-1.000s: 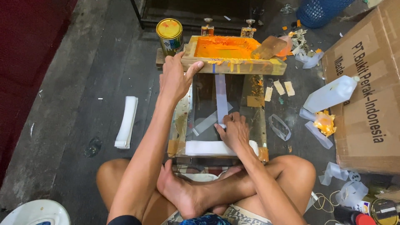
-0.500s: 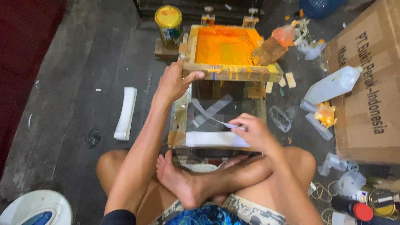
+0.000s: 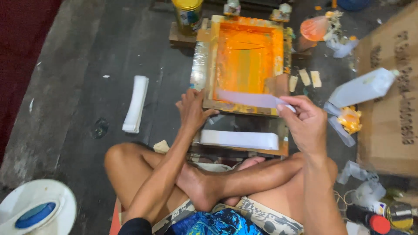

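Note:
I sit cross-legged on a dark floor in front of a wooden screen-printing frame (image 3: 208, 65) whose mesh is covered in orange ink. My left hand (image 3: 191, 111) grips the frame's near left corner. My right hand (image 3: 305, 122) pinches one end of a pale strip of film (image 3: 248, 99), held level across the frame's near edge. A stack of white strips (image 3: 238, 139) lies on the board just below the frame, near my knees.
A yellow-lidded tin (image 3: 187, 15) stands at the frame's far left. Another pile of white strips (image 3: 136, 103) lies to the left. A white bottle (image 3: 363, 87), cardboard boxes (image 3: 392, 109) and plastic scraps crowd the right. A white fan (image 3: 37, 209) sits at bottom left.
The frame has come down from tilted up to nearly flat. My right hand has lifted a strip off the board and raised it to the frame's near edge. The camera has moved closer.

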